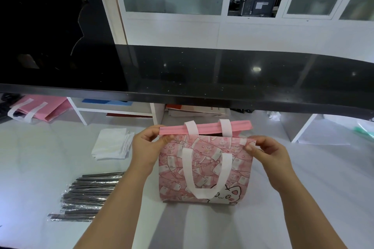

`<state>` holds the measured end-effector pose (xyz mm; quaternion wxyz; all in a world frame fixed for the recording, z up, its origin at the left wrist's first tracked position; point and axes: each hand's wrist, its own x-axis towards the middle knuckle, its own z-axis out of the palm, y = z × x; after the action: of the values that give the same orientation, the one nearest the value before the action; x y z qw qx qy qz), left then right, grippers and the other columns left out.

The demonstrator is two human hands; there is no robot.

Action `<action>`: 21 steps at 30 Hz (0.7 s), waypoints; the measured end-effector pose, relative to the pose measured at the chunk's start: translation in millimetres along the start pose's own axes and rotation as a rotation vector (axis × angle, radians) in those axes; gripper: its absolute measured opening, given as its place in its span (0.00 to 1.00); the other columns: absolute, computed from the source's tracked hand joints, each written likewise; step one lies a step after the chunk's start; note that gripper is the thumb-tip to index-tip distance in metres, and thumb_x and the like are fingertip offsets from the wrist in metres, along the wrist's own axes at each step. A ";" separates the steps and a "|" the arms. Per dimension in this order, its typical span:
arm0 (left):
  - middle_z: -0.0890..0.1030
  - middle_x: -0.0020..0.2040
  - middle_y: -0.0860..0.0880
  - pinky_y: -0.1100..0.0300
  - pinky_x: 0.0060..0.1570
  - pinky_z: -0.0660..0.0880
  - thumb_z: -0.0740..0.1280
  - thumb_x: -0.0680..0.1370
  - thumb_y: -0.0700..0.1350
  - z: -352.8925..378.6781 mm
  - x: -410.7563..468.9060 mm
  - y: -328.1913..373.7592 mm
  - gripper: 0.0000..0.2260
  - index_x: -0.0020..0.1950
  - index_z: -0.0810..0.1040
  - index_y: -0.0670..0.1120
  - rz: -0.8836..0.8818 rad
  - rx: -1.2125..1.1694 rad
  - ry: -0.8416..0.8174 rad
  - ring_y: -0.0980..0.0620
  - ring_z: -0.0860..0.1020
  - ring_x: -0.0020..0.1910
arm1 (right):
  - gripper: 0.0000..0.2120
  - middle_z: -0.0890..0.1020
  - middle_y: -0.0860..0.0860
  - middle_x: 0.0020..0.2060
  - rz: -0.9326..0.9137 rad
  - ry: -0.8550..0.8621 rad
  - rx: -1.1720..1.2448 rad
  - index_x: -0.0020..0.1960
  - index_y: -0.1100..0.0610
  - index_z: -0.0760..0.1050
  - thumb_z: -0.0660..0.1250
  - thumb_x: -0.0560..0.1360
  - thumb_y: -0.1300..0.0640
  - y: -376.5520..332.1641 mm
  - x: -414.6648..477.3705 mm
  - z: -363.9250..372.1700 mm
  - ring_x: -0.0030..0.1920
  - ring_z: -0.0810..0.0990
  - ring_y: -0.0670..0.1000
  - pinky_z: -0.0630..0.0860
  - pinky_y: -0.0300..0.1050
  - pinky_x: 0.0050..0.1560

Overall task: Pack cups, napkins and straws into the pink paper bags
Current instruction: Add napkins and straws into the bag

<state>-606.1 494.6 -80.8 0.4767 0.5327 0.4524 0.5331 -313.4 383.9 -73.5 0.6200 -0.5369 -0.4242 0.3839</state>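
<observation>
A: Where is the bag?

B: The bag (174, 168) stands upright on the white table (313, 188), just below the front edge of the black counter (202, 70), between the two hands.

A: What do the hands have hold of?

B: The left hand (145, 145) pinches the top left corner of the printed near panel between thumb and curled fingers. The right hand (267, 153) pinches the top right corner in the same way. Neither holds anything else.

A: Is the bag's mouth open?

B: A little. A dark gap shows between the near panel and the plain pink far rim. The near handle (187, 170) hangs down over the print, and the far handle (226, 127) stands up past the rim.

A: Anything inside?

B: I cannot tell; the inside is hidden.

A: And the other supplies?

B: The napkins (112, 145) lie in a loose white stack left of the left hand, apart from the bag. The straws (89, 196), dark and wrapped in clear film, lie in a pile nearer the person, partly behind the left forearm. A second bag (50, 108) lies flat at the far left, under the counter.
</observation>
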 end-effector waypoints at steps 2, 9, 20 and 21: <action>0.85 0.46 0.55 0.65 0.38 0.79 0.76 0.61 0.53 0.4 -0.1 1.2 0.11 0.42 0.85 0.55 -0.007 -0.011 -0.002 0.56 0.83 0.46 | 0.08 0.82 0.38 0.55 0.016 0.011 -0.016 0.37 0.57 0.78 0.72 0.66 0.53 -0.9 4.4 8.0 0.47 0.83 0.44 0.79 0.36 0.38; 0.85 0.44 0.54 0.67 0.36 0.78 0.76 0.62 0.50 3.3 -2.0 7.1 0.09 0.40 0.85 0.57 -0.011 -0.028 -0.011 0.57 0.83 0.43 | 0.11 0.82 0.47 0.57 0.045 -0.077 0.081 0.39 0.65 0.71 0.68 0.72 0.58 6.7 18.4 14.3 0.49 0.83 0.49 0.82 0.48 0.47; 0.83 0.42 0.50 0.60 0.38 0.81 0.79 0.62 0.49 3.6 -0.3 1.7 0.15 0.41 0.76 0.53 0.069 0.048 0.079 0.53 0.83 0.42 | 0.08 0.86 0.49 0.42 0.037 0.106 -0.046 0.40 0.50 0.82 0.74 0.71 0.63 6.6 14.9 13.5 0.44 0.85 0.50 0.80 0.42 0.40; 0.83 0.43 0.52 0.61 0.39 0.81 0.80 0.62 0.49 3.4 0.5 1.9 0.16 0.43 0.75 0.55 0.075 0.069 0.085 0.55 0.83 0.43 | 0.08 0.86 0.49 0.44 0.029 0.098 -0.084 0.41 0.50 0.81 0.75 0.70 0.62 3.9 14.8 12.3 0.47 0.84 0.50 0.80 0.45 0.43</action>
<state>-602.7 494.8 -78.8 0.4181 0.5423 0.4699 0.5571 -319.9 402.3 -75.0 0.6114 -0.5866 -0.4013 0.3478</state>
